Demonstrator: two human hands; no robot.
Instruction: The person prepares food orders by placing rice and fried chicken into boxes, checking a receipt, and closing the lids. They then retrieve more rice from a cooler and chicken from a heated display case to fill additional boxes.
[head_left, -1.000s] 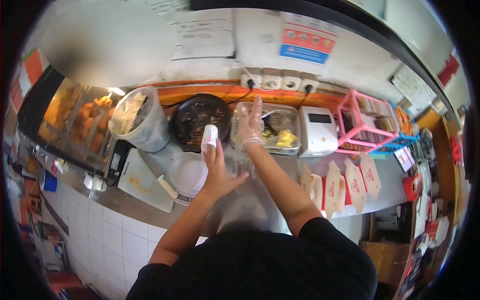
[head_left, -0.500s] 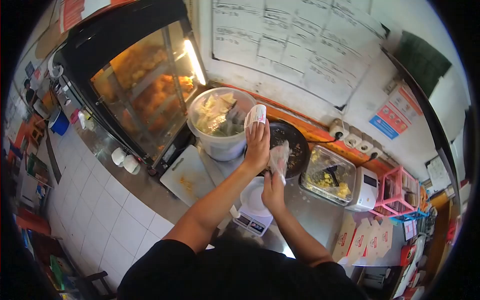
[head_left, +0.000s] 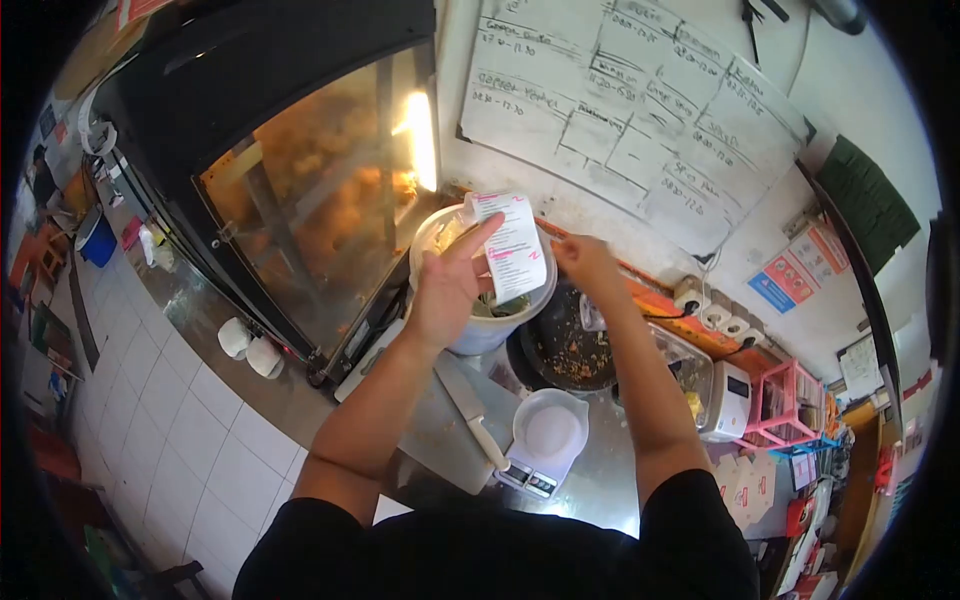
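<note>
My left hand (head_left: pixel 450 292) holds a long printed receipt (head_left: pixel 517 255) with pink markings, its fingers overlapping the paper's left edge. The receipt hangs over a large translucent bucket (head_left: pixel 494 334), whose wrapped contents are partly hidden. To the right of the paper, my right hand (head_left: pixel 590 265) is raised with its fingers drawn together and slightly blurred. A small clear plastic bag (head_left: pixel 592 314) shows beneath this hand, partly behind the wrist. Below them sits a dark pan (head_left: pixel 572 345) with food crumbs.
A lit glass food warmer (head_left: pixel 330 200) stands left of the bucket. A knife (head_left: pixel 470 410) lies on the cutting board (head_left: pixel 430 440), beside a kitchen scale (head_left: pixel 530 478) bearing a white bowl (head_left: pixel 553 428). Farther right are a clear food tray (head_left: pixel 680 350), a white printer (head_left: pixel 730 398) and pink racks (head_left: pixel 780 405).
The receipt has turned and unfolded so its printed face shows. My left hand has moved left and down, my right hand upward to the receipt's right. The view has shifted.
</note>
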